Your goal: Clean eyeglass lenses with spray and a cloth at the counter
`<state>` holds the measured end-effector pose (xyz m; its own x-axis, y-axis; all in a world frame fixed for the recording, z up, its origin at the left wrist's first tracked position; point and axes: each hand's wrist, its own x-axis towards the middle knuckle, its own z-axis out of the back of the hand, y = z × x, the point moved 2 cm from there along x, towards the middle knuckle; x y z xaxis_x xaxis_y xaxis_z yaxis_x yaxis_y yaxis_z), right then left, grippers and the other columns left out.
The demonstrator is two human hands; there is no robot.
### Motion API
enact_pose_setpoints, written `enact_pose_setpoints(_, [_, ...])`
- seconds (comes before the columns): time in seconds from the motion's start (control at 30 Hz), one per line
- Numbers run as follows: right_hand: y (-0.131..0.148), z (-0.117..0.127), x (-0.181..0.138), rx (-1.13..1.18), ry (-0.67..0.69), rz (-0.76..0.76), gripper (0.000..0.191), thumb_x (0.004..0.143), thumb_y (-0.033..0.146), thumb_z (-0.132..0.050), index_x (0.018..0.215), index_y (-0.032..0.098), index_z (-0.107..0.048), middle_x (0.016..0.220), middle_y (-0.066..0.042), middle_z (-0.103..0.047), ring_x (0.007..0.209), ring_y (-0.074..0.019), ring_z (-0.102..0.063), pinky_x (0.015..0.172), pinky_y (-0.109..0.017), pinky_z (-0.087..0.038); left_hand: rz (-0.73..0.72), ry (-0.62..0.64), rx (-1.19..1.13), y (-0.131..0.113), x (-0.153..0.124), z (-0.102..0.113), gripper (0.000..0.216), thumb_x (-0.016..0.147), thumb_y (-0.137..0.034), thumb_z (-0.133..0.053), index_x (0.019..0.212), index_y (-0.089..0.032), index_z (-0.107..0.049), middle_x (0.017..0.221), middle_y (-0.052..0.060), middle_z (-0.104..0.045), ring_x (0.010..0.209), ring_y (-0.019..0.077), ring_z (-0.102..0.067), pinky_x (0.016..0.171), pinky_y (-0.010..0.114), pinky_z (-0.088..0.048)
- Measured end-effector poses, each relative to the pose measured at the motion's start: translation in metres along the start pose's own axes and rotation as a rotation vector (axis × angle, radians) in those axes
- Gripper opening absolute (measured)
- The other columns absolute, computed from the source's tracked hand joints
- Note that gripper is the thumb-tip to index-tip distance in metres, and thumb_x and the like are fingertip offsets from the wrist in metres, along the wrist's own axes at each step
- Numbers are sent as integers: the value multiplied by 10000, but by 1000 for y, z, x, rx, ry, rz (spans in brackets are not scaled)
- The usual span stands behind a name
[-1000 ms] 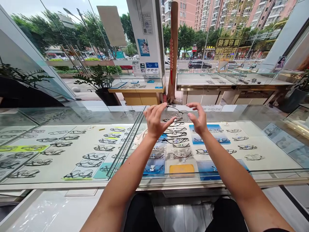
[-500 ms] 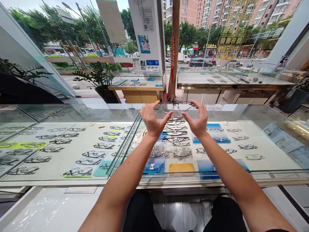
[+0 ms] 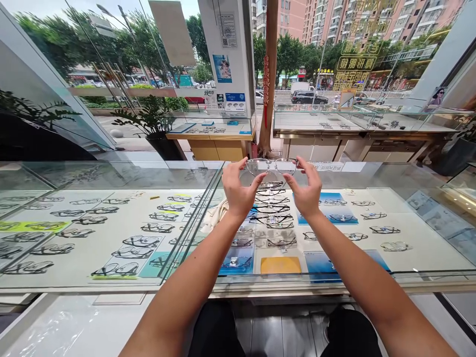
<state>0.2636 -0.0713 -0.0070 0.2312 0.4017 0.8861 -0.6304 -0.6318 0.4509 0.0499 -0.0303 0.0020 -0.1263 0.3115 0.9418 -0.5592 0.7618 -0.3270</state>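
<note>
A pair of thin-rimmed eyeglasses point(image 3: 258, 167) is raised above the glass counter, its lenses side by side. My left hand point(image 3: 238, 191) pinches the left end of the frame between thumb and fingers. At the opposite end, my right hand point(image 3: 307, 192) grips the frame the same way. Below and between my hands, a column of dark-framed eyeglasses point(image 3: 273, 219) lies along the counter. Left of that column, partly behind my left forearm, is a crumpled cream cloth point(image 3: 214, 217).
The glass display counter point(image 3: 427, 238) holds rows of eyeglasses, blue cards point(image 3: 329, 209) and a yellow-orange packet point(image 3: 280, 265). A glass divider edge point(image 3: 191, 225) runs left of my arms. Further off stand another display case point(image 3: 219, 141), a wooden post point(image 3: 268, 74) and a potted plant point(image 3: 152, 119).
The eyeglasses have tilted in my hands, so the rims look thinner and lighter and the lenses rounder. Both hands have shifted slightly right, still holding the frame. The view has dipped a little.
</note>
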Motion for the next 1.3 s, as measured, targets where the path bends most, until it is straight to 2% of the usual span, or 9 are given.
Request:
enact_pose_setpoints(0.17, [0, 0, -1, -6, -18, -6, 587, 1043, 602, -736, 1560, 342, -640, 1333, -106, -788, 1204, -328, -749, 1038, -580, -640, 28, 43, -93, 1, -2, 1, 569, 972, -611, -830, 1408, -262, -717, 1127, 85, -765, 1057, 260, -715, 905, 416, -559])
enact_pose_setpoints(0.33, [2, 1, -2, -20, -77, 8, 571, 1036, 571, -762, 1526, 302, -648, 1355, -118, -783, 1204, -315, -756, 1024, -553, -643, 128, 83, -161, 0, -4, -2, 578, 974, -607, -833, 1446, -299, -708, 1207, 100, -771, 1101, 270, -750, 814, 391, -578])
enact_pose_setpoints(0.83, [4, 1, 0, -39, -54, -22, 568, 1027, 644, -730, 1494, 329, -654, 1319, -109, -778, 1190, -335, -740, 1061, -603, -621, 224, 110, -189, 1, -7, -5, 596, 969, -644, -821, 1427, -281, -706, 1286, 136, -776, 1127, 273, -786, 792, 377, -642])
enact_pose_setpoints(1.1, [7, 2, 0, -27, -64, 31, 542, 1034, 573, -756, 1508, 338, -637, 1288, -98, -770, 1169, -328, -722, 1035, -578, -618, 309, 139, -250, 3, -9, -7, 633, 938, -668, -842, 1424, -281, -722, 1348, 148, -772, 1121, 278, -801, 796, 382, -661])
enact_pose_setpoints(1.3, [4, 1, -1, -13, -50, -9, 533, 1030, 594, -759, 1483, 336, -650, 1308, -101, -776, 1180, -325, -735, 1037, -579, -627, 262, 106, -199, 1, -7, -5, 622, 944, -676, -833, 1407, -276, -724, 1290, 134, -777, 1105, 271, -784, 807, 394, -626])
